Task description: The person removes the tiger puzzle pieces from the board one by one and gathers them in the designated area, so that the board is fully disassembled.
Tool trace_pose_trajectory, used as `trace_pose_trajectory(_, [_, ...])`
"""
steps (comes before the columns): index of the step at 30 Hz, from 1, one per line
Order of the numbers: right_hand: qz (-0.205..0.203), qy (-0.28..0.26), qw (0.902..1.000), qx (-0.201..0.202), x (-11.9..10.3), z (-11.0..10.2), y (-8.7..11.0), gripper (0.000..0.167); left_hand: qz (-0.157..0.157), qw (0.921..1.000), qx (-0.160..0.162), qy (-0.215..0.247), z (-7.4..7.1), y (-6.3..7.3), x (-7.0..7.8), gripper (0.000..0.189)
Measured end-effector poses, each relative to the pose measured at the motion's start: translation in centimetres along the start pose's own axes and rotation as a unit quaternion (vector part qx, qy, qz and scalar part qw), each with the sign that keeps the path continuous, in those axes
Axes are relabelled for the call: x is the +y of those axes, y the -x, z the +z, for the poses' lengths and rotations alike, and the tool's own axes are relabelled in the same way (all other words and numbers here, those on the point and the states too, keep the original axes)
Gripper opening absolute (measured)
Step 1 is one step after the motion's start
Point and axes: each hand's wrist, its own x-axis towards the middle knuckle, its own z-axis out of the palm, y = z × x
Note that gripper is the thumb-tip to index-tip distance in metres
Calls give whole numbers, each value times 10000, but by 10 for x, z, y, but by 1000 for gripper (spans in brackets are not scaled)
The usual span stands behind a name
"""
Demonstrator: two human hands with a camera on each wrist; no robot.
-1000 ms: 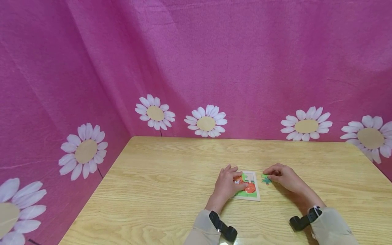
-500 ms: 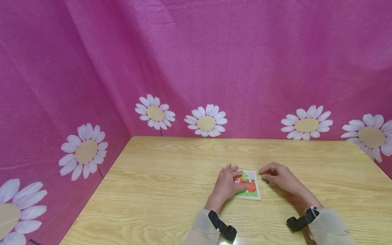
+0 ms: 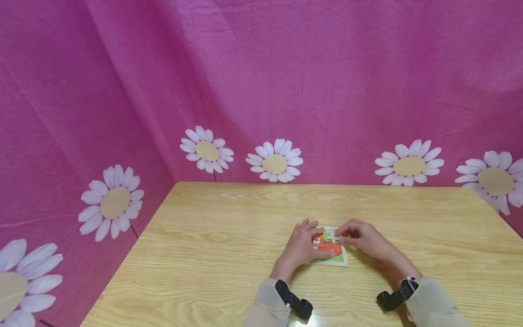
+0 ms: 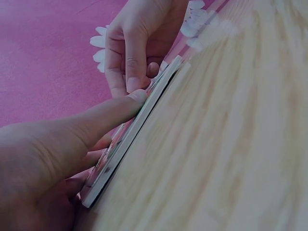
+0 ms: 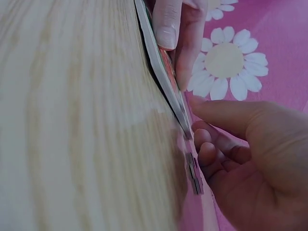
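A small tiger jigsaw puzzle in a pale frame [image 3: 345, 262] lies on the table. My left hand [image 3: 300, 245] rests across its left side, with the thumb laid straight over the orange tiger picture [image 3: 333, 248]. Over the puzzle's upper right corner, by a bare slot in the picture, my right hand [image 3: 361, 236] pinches a puzzle piece between thumb and fingers; the hand mostly hides the piece. In the right wrist view, a small flat object with a thin layered edge [image 5: 194, 174] sits below the right fingers; its kind is hard to tell.
The wood-grain table [image 3: 212, 254] reaches back to a pink curtain [image 3: 327, 91] printed with white daisies. A black wrist camera [image 3: 296, 302] sits on the left wrist, and another black camera [image 3: 394, 299] on the right.
My right hand has moved left from beside the frame to its upper right corner, bringing the green piece along. The left thumb has slid slightly toward the near edge; the puzzle stays in place.
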Motion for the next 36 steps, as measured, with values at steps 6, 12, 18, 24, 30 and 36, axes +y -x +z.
trace_pose_trajectory(6, [-251,4,9993,-278,-1,1,-1,17,101,9999,-61,-59,-1,1,-2,73])
trace_pose_trajectory(12, [-231,70,9983,-540,-5,3,-2,19,138,9999,-60,30,-1,0,-2,70])
trace_pose_trajectory(18, [-273,97,9970,-712,-7,4,-3,19,114,9999,-88,50,-2,0,-1,70])
trace_pose_trajectory(24, [-364,81,9962,-783,-7,4,-4,18,102,9999,-98,-38,-1,-1,-1,70])
trace_pose_trajectory(30, [-383,39,9971,-656,-8,6,-3,19,66,9999,-84,-10,-1,0,0,69])
trace_pose_trajectory(36, [-377,39,9979,-517,-11,8,-2,19,68,9999,-84,-72,-2,0,0,68])
